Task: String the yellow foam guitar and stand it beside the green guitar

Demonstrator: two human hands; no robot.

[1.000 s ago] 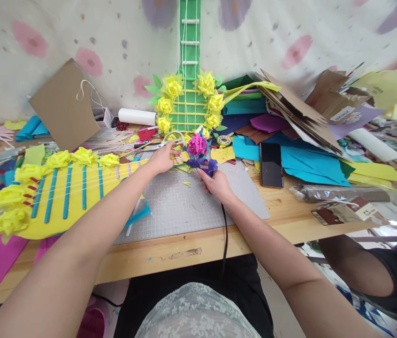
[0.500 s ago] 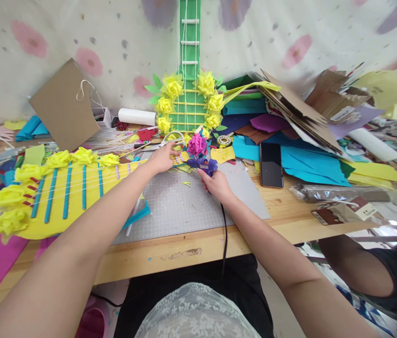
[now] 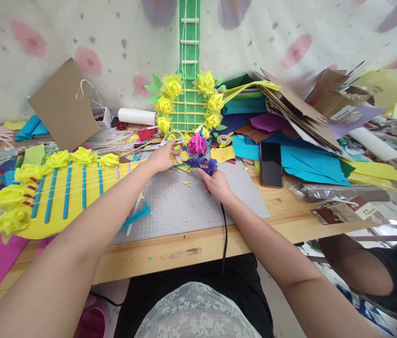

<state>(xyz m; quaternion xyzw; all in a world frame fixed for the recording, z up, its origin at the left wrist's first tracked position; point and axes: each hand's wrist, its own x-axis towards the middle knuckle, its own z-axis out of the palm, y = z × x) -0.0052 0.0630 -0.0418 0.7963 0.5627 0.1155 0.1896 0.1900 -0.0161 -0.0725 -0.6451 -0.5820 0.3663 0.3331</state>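
Observation:
My right hand [image 3: 217, 184] is wrapped round a purple glue gun [image 3: 202, 163], its nozzle pointing left and its black cord running down over the table edge. Left of the nozzle, my left hand [image 3: 163, 157] has its fingers closed at the narrow neck end of a yellow paper guitar [image 3: 75, 192]. This guitar lies flat, with yellow paper flowers, blue strips and white strings on it; my left forearm hides part of it. Just behind the nozzle sits a magenta paper rose [image 3: 197, 144]. A grey cutting mat [image 3: 184, 206] lies under both hands.
A green paper guitar [image 3: 189, 75] with yellow flowers stands upright at the back. On the right are a phone [image 3: 271, 164], blue paper [image 3: 311, 166] and stacked cardboard [image 3: 297, 110]. More cardboard [image 3: 66, 105] leans at the left. Another person's arm [image 3: 356, 265] shows at the lower right.

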